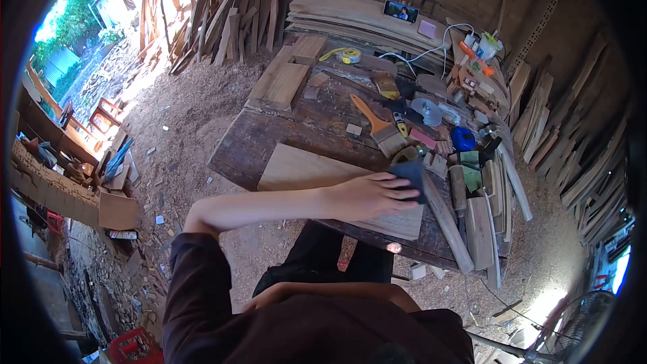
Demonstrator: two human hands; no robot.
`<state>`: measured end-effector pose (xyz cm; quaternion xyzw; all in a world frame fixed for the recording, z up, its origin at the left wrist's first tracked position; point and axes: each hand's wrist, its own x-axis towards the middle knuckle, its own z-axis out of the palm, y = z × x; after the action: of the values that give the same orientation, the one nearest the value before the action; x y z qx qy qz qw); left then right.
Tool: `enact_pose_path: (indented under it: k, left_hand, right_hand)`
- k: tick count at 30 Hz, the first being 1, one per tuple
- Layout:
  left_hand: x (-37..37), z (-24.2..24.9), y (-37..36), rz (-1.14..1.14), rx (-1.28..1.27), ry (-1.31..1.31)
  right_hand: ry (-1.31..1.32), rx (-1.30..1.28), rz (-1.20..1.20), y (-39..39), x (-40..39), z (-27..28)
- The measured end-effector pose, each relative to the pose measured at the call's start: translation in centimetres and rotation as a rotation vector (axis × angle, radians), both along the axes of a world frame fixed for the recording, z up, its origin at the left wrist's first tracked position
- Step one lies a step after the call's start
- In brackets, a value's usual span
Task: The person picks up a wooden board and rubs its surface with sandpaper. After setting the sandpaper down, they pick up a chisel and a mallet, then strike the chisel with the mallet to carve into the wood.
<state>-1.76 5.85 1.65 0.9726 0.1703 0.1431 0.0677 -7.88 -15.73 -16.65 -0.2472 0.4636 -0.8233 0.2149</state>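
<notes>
A pale wooden board [303,170] lies flat at the near edge of the workbench. My left hand [371,197] rests on its right part, with the fingers over a dark sheet of sandpaper [410,178] pressed against the wood. My right forearm crosses my belly, and my right hand [264,295] is tucked at my left side by the dark shirt, its fingers mostly hidden. A wide brush with an orange handle [369,112] lies just beyond the board. Right of the board are a long wooden strip [446,222] and a chisel-like tool with a wooden handle [458,189].
On the bench [236,141] lie a yellow tape measure [349,56], a blue tape measure [463,138] and several wood blocks. A phone [401,11] stands on stacked planks [337,7] at the back. Timber leans along the walls; shavings cover the floor [182,108].
</notes>
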Motion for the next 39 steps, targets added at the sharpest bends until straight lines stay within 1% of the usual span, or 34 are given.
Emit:
enact_pose_path:
  k: [1,3,5,7,10,12,13,15,16,17,18,22,23,25,27,29,30,31,32,34,35,36,37,38,39]
  left_hand:
    - [1.9,-0.4,0.7,-0.001,0.006,-0.001]
    - [5.1,-1.4,1.6,-0.135,0.024,-0.014]
    - [5.9,-1.0,1.2,-0.142,0.037,0.011]
    - [5.8,-0.7,0.9,-0.148,0.047,0.030]
    - [0.9,-0.3,0.6,-0.088,0.035,-0.016]
    - [-3.2,0.3,-0.2,0.036,-0.056,0.010]
    - [-5.1,0.6,-0.9,0.040,-0.057,0.020]
    - [-8.3,1.0,-2.8,0.177,-0.109,0.047]
    - [-9.8,1.3,-3.6,0.179,-0.111,0.050]
    - [-11.1,1.6,-4.4,0.243,-0.116,0.094]
    - [-12.2,1.9,-4.8,0.308,-0.118,0.137]
    - [-13.4,2.2,-5.1,0.331,-0.163,0.152]
    - [-12.8,2.3,-4.8,0.305,-0.154,0.150]
    - [-10.6,2.0,-4.0,0.275,-0.146,0.148]
    - [-7.0,0.7,-2.5,0.096,-0.003,0.101]
    - [-3.0,-0.3,-0.8,-0.031,0.011,0.007]
    - [-1.1,-0.3,-0.1,-0.036,0.012,0.005]
    - [0.6,-0.3,0.7,-0.094,0.012,-0.009]
    - [1.4,-0.3,1.0,-0.150,0.010,-0.025]
    - [1.5,-0.4,1.2,-0.152,0.018,-0.025]
    - [1.5,-0.4,1.3,-0.153,0.028,-0.021]
    - [0.7,-0.5,1.2,-0.151,0.029,-0.021]
    - [-1.0,-0.4,0.6,-0.097,0.028,-0.016]
    - [-2.8,-0.2,0.1,-0.041,0.029,-0.011]
    - [-4.6,-0.1,-0.5,-0.034,0.035,-0.011]
  right_hand:
    - [-0.008,-0.028,0.029,0.1,-0.3,0.1]
    - [-0.013,0.003,-0.009,0.4,0.3,0.4]
    - [-0.018,0.027,-0.056,1.0,1.1,1.6]
    - [-0.069,-0.027,0.072,1.7,1.9,3.1]
    - [-0.077,-0.010,0.042,1.7,2.6,4.1]
    - [-0.070,0.011,0.026,1.7,2.3,4.7]
    - [-0.064,0.022,0.017,1.8,2.1,5.0]
    - [-0.059,0.044,-0.004,2.0,1.8,5.5]
    - [-0.059,0.053,-0.015,2.0,1.7,5.7]
    - [-0.061,0.062,-0.026,2.0,1.7,5.9]
    - [-0.064,0.074,-0.036,2.1,1.7,6.1]
    - [-0.091,0.118,-0.075,2.3,2.3,7.2]
    - [-0.094,0.116,-0.072,2.5,2.4,7.7]
    - [-0.137,0.200,-0.089,2.9,2.5,8.4]
    - [-0.112,0.187,-0.107,2.1,2.0,6.2]
    - [-0.085,0.174,-0.129,2.0,1.6,4.4]
    - [-0.090,0.063,-0.065,2.1,1.5,3.8]
    - [-0.094,-0.048,-0.001,2.1,1.4,3.5]
    - [-0.097,-0.049,-0.004,1.7,1.5,3.3]
    - [-0.294,0.036,-0.140,0.8,2.0,3.2]
    - [-0.294,0.038,-0.140,1.0,1.7,3.3]
    - [-0.113,0.044,-0.108,1.2,1.3,3.5]
    - [0.065,0.050,-0.074,1.3,1.3,3.8]
    - [0.064,0.054,-0.068,1.4,1.5,4.0]
    - [0.042,0.073,-0.072,1.6,1.7,4.3]
